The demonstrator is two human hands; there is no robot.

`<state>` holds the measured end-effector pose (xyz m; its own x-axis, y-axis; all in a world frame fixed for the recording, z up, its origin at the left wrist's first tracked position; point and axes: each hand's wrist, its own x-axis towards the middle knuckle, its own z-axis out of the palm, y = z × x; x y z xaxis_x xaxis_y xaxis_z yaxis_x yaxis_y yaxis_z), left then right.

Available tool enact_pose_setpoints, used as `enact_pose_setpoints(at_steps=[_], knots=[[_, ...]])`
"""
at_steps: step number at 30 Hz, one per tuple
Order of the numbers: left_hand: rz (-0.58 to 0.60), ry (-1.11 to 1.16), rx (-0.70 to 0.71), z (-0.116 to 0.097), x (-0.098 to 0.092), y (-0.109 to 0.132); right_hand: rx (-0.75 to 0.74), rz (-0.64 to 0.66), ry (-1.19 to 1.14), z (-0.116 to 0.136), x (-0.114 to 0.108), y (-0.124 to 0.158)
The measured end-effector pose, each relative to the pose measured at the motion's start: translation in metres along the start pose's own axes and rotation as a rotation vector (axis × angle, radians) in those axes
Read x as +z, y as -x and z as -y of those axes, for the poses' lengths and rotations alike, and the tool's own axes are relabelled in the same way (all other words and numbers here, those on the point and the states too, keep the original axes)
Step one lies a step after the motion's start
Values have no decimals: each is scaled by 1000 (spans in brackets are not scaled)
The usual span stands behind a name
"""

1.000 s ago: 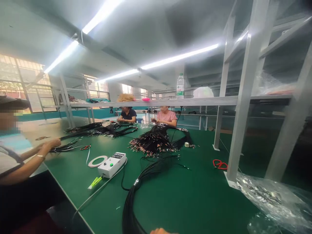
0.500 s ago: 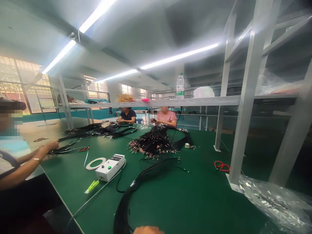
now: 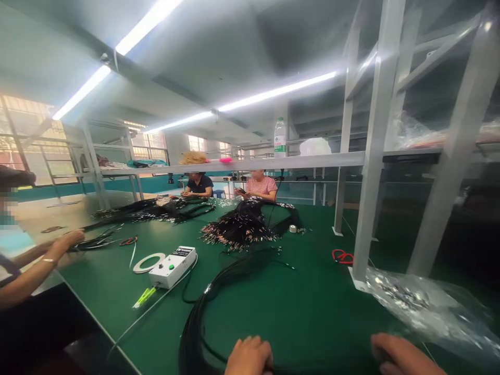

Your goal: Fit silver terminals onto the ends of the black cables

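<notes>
A bundle of black cables [image 3: 191, 333], banded with a shiny tie, curves down the green table to the bottom edge. Just right of it is my left hand [image 3: 250, 357], fingers curled down and closed; a cable strand runs toward it, but what lies under the fingers is hidden. My right hand [image 3: 406, 354] is at the bottom right, slightly blurred, fingers bent toward the thumb. I cannot make out what it holds. Nearest to it is a clear plastic bag [image 3: 425, 302] with small shiny pieces. Dark strands show faintly between both hands at the bottom edge.
A white box with a green button [image 3: 173, 267] and a ring of white tape [image 3: 149, 262] lie left. A cable heap [image 3: 238, 226] sits farther back. Red-handled scissors [image 3: 342, 257] lie by the shelf post [image 3: 369, 208]. A co-worker's hands [image 3: 70, 240] handle cables.
My right hand has come into view at the bottom right. More of my left hand shows, slightly farther right. The whole scene has shifted a little left as my head turned.
</notes>
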<state>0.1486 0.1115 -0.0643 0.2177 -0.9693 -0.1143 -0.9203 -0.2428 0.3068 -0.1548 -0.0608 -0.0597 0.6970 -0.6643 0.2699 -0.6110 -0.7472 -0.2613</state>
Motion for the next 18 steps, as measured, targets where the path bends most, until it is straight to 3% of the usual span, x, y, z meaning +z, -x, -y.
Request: enact_pose_setpoints(at_steps=[4,8,14,18], knots=[[-23,80,55,-5,-12,0,96,155,-47,5,-22,-9],[-29,95,34,-5,-14,-16,212,260,-37,-6,-23,-8],[-105,40,101,-17,-21,-8,231,172,165,12,-31,9],[-149,53,207,-35,-17,7,152,219,181,19,-28,18]])
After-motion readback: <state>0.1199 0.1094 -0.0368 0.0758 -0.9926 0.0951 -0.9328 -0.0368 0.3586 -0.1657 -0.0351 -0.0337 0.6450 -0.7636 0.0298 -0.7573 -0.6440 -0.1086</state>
